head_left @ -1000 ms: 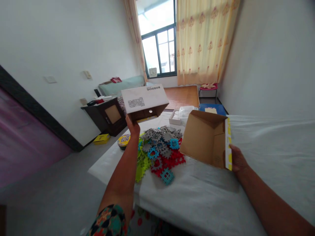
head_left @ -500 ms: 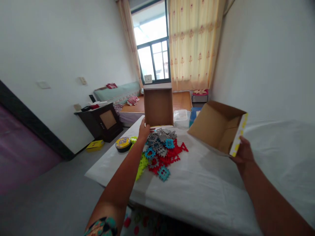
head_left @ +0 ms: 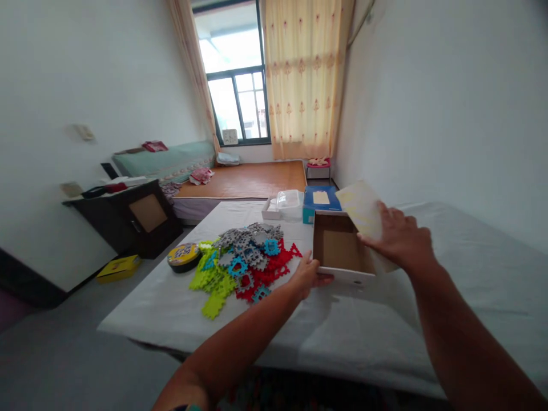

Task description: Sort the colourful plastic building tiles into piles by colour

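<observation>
My left hand [head_left: 306,277] is closed on the near left corner of an open cardboard box [head_left: 338,242], white outside and brown inside, which is tipped a little towards me. The inside that shows holds nothing. On the box's right side, my right hand [head_left: 400,237] grips a pale cardboard lid [head_left: 362,208] with yellow markings, tilted with its outer face towards me. Left of the box lies a heap of notched plastic building pieces: grey ones [head_left: 252,242] on top, lime green ones [head_left: 212,279] to the left, red ones [head_left: 274,271] to the right, some blue among them.
A round yellow and black tin [head_left: 184,257] stands left of the heap on the white-covered table [head_left: 171,311]. Behind the box are a blue box [head_left: 321,197] and a clear plastic container [head_left: 290,204]. A dark cabinet [head_left: 128,214] and a yellow box [head_left: 119,268] are off to the left.
The box in my left hand has moved right, away from behind the heap, and lowered from upright. My right hand has turned the lid over and brought it to the box. The view has swung right.
</observation>
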Action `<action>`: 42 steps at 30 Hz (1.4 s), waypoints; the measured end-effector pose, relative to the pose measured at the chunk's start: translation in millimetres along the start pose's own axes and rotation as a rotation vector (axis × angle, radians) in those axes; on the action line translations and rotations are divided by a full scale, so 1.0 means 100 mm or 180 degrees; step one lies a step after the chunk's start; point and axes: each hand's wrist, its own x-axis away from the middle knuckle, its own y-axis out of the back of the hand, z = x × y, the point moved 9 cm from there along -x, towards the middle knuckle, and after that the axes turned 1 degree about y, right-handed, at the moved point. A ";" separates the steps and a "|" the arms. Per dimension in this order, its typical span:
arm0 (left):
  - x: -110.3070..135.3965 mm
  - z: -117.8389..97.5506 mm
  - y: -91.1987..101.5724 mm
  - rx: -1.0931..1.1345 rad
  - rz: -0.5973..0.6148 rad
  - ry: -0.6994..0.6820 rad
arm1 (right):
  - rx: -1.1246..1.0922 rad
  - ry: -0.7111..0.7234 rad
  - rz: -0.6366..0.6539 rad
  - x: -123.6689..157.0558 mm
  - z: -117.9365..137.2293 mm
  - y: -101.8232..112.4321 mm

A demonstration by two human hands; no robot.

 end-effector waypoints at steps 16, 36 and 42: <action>0.28 -0.18 0.35 -0.1011 -0.0518 -0.0349 | -0.1169 0.0748 0.0506 -0.12 0.22 -0.45; 0.28 -0.67 0.06 -0.1702 -0.0553 -0.1522 | -0.1169 0.0066 0.1176 0.09 -0.16 -1.20; 0.22 -0.61 -0.14 -0.2633 -0.0193 -0.1948 | -0.1420 -0.0089 0.1144 0.13 -0.22 -1.31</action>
